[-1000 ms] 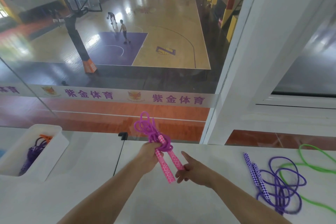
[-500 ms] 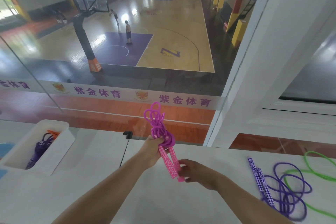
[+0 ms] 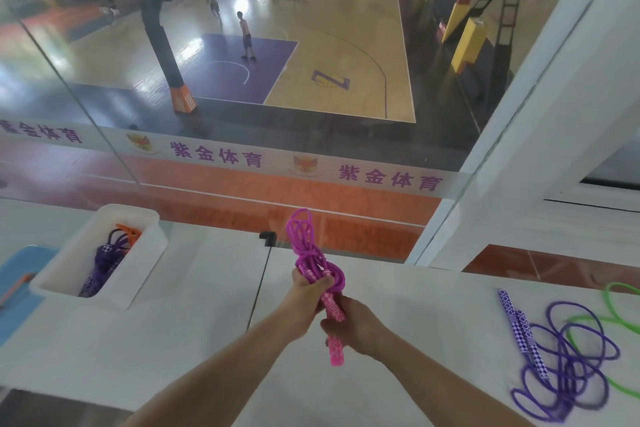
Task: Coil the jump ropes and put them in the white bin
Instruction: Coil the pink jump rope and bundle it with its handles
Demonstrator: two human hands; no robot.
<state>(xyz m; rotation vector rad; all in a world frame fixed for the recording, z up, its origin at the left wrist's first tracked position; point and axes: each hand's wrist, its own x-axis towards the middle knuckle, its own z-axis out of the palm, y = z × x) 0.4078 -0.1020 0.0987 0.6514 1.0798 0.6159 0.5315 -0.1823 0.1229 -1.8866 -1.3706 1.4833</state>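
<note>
Above the white ledge, your left hand grips the coiled pink jump rope; your right hand wraps its handles. Expect limp, springy cord: hold the wrapped waist, not the loops, when moving to the white bin.

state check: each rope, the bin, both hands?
pink jump rope: coiled, held up off the counter by both hands
left hand: grips the coil
right hand: grips the handles
purple jump rope: loose on counter, uncoiled
green jump rope: loose on counter
white bin: open, purple and orange ropes inside
</note>
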